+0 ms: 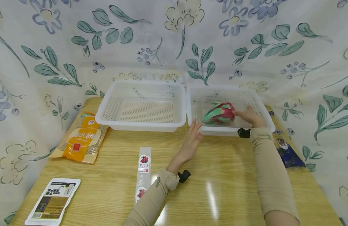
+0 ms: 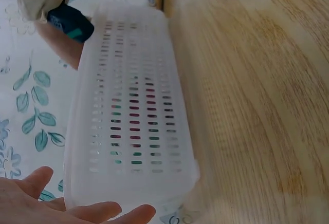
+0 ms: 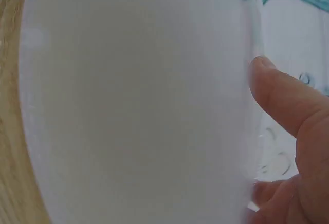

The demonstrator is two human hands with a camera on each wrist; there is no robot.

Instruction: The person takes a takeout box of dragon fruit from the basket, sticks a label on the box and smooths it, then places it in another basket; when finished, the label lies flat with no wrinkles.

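Observation:
A red and green dragon fruit (image 1: 223,113) lies in the right white basket (image 1: 265,114), with clear plastic showing around it. My right hand (image 1: 251,116) reaches over the front rim into this basket. Its thumb extends to the fruit's right end, and the other fingers are partly hidden. In the right wrist view, thumb and fingers are spread apart beyond the basket's rim. My left hand (image 1: 191,142) is at the basket's front left corner, fingers extended, fingertips right at the rim. Through the basket's slots the left wrist view shows the fruit's red and green.
A second white basket (image 1: 141,127) stands left of the first. On the table are an orange-labelled food bag (image 1: 80,138), a white-edged pouch (image 1: 53,201) and a strip of dragon fruit stickers (image 1: 144,163). A dark blue bag (image 1: 287,150) lies on the right. Floral cloth (image 1: 151,28) hangs behind.

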